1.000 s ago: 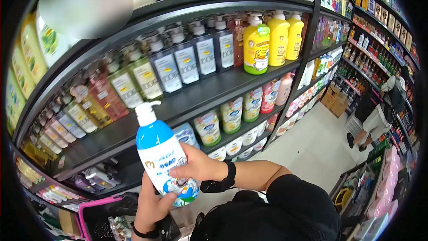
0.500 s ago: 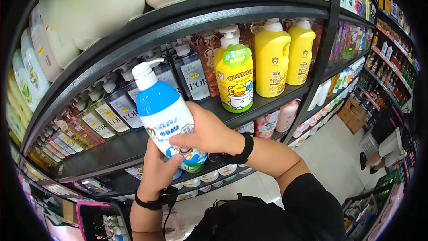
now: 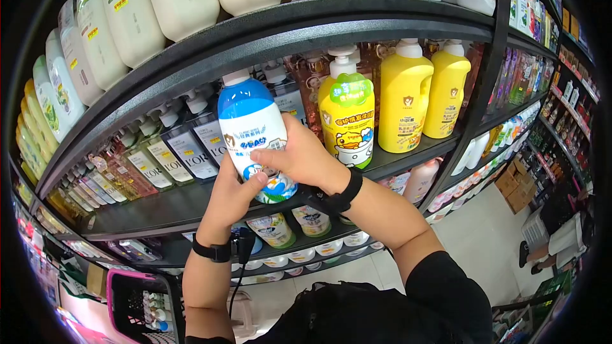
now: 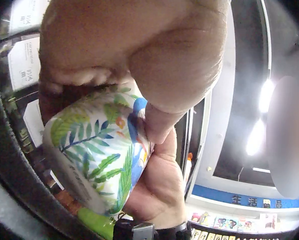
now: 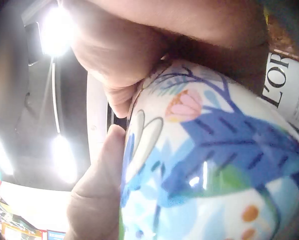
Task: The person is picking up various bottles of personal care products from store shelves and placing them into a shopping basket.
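Both hands grip a white pump bottle point(image 3: 255, 130) with a blue top and a cartoon label, raised in front of the middle shelf. The left hand point(image 3: 231, 192) holds its lower left side, thumb across the front; the right hand point(image 3: 305, 156) holds the right side, thumb on the label. The bottle's leaf-printed lower part point(image 4: 97, 150) fills the middle of the left wrist view, between the left hand point(image 4: 134, 50) and the right hand point(image 4: 162, 187). In the right wrist view the printed bottle point(image 5: 214, 155) lies against the right hand point(image 5: 124, 45). The far-side fingers are mostly hidden.
A yellow duck-label pump bottle point(image 3: 347, 118) and two yellow bottles point(image 3: 404, 99) stand right of the hands on the black shelf point(image 3: 146, 213). Large cream bottles point(image 3: 178, 0) line the shelf above. A pink-rimmed basket point(image 3: 109, 299) is at lower left, and a person point(image 3: 564, 236) at far right.
The view has come closer to the shelf. The bottle, still in both hands, has moved up and right in the head view and stands more upright, its pump now nearer the upper shelf edge.
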The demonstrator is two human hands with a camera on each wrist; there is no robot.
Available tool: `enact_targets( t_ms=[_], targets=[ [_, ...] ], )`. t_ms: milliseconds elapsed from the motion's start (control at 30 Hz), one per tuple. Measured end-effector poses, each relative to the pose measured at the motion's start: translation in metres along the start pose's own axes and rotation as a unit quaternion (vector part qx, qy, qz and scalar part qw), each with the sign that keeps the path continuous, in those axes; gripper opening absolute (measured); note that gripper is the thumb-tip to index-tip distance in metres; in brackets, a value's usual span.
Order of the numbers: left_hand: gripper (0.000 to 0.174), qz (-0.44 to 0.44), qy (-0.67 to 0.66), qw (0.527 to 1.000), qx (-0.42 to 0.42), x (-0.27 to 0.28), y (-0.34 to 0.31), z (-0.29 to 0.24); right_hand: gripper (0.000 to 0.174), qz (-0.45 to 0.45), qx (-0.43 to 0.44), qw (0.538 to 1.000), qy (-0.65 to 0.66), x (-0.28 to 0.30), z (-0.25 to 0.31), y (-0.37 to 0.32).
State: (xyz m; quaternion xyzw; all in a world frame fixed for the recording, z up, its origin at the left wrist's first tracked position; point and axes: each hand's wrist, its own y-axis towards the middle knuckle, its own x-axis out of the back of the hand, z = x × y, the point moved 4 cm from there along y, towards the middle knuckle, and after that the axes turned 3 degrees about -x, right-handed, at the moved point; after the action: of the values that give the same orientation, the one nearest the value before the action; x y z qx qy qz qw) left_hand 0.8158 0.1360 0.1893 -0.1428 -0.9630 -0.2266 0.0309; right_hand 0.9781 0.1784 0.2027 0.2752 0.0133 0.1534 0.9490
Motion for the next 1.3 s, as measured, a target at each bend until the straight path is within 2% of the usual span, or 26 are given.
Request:
enact_targets(
  t_ms=[133, 233, 333, 400, 500, 600, 833, 1033, 1300],
  targets=[
    [0.063, -0.019, -0.028, 0.999, -0.034, -0.003, 0.004, 0.033, 0.063, -0.004, -0.003, 0.997, -0.080, 0.008, 0.000, -0.004],
    [0.060, -0.027, -0.011, 0.998, -0.057, -0.014, 0.005, 0.027, 0.067, -0.015, -0.059, 0.995, -0.078, 0.011, -0.005, -0.014],
    [0.061, -0.019, -0.002, 0.999, -0.051, -0.012, 0.008, 0.033, 0.072, -0.046, 0.030, 0.996, -0.071, 0.004, 0.005, -0.042],
    [0.062, -0.016, -0.008, 0.999, -0.040, -0.011, 0.009, 0.035, 0.078, -0.073, 0.065, 0.978, -0.183, 0.001, 0.010, -0.065],
    [0.064, -0.027, -0.030, 0.999, -0.031, -0.018, 0.007, 0.032, 0.082, -0.108, 0.120, 0.928, -0.335, -0.005, 0.005, -0.104],
    [0.064, -0.030, -0.021, 0.999, -0.032, -0.025, 0.009, 0.029, 0.079, -0.101, 0.090, 0.908, -0.396, -0.003, 0.006, -0.123],
    [0.064, -0.041, -0.016, 0.998, -0.037, -0.034, 0.016, 0.036, 0.063, -0.088, 0.128, 0.883, -0.442, 0.002, -0.014, -0.136],
    [0.063, -0.055, 0.002, 0.997, -0.055, -0.039, 0.019, 0.038, 0.058, -0.090, 0.171, 0.873, -0.447, 0.001, -0.022, -0.133],
    [0.065, -0.057, 0.036, 0.997, -0.046, -0.037, 0.017, 0.044, 0.053, -0.114, 0.184, 0.866, -0.451, -0.004, -0.028, -0.132]
  ],
)
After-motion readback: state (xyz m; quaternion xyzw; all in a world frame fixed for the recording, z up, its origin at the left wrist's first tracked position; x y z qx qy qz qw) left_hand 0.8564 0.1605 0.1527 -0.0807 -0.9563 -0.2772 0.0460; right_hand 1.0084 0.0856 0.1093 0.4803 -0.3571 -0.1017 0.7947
